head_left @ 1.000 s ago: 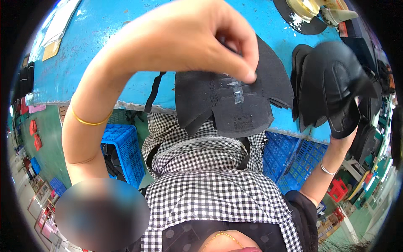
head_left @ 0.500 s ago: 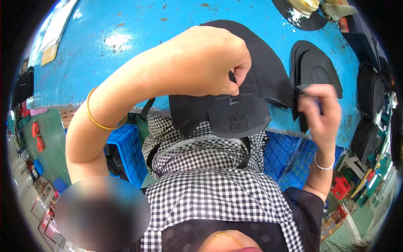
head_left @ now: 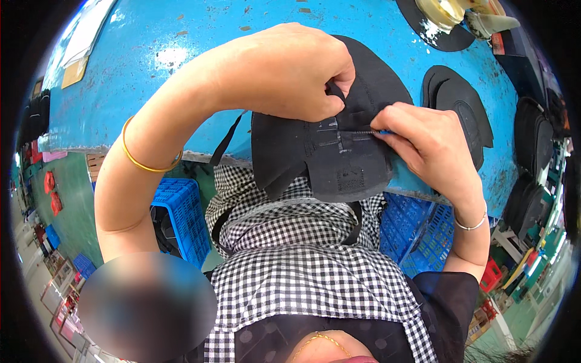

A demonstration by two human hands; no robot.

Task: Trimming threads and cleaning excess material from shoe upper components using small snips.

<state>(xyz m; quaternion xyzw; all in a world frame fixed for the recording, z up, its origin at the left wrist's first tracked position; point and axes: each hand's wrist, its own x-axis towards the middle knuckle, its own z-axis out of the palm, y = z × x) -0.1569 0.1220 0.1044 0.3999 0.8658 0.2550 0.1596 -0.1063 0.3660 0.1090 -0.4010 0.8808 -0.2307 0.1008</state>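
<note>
A black fabric panel (head_left: 351, 163) with stitched lines and pale marks lies across the near edge of the blue table. Over its left part, my left hand (head_left: 296, 75) is closed, thumb and fingers pinching a narrow black strap (head_left: 334, 91). The end of a black strip (head_left: 229, 140) sticks out left of that wrist, over the table edge. My right hand (head_left: 426, 142) is closed at the panel's right side, fingertips pressed together by a stitched line. What those fingertips hold is hidden.
More black rounded pieces (head_left: 463, 112) are stacked to the right on the blue table (head_left: 175, 103). A pale bowl (head_left: 442, 13) sits on a black piece at the far right. Blue crates (head_left: 187, 221) stand below the near edge; dark stacked pieces (head_left: 532, 139) are beyond the right edge.
My right hand has come left from beside the stacked pieces onto the panel. The panel has shifted slightly, and the strip left of my left wrist now reaches higher.
</note>
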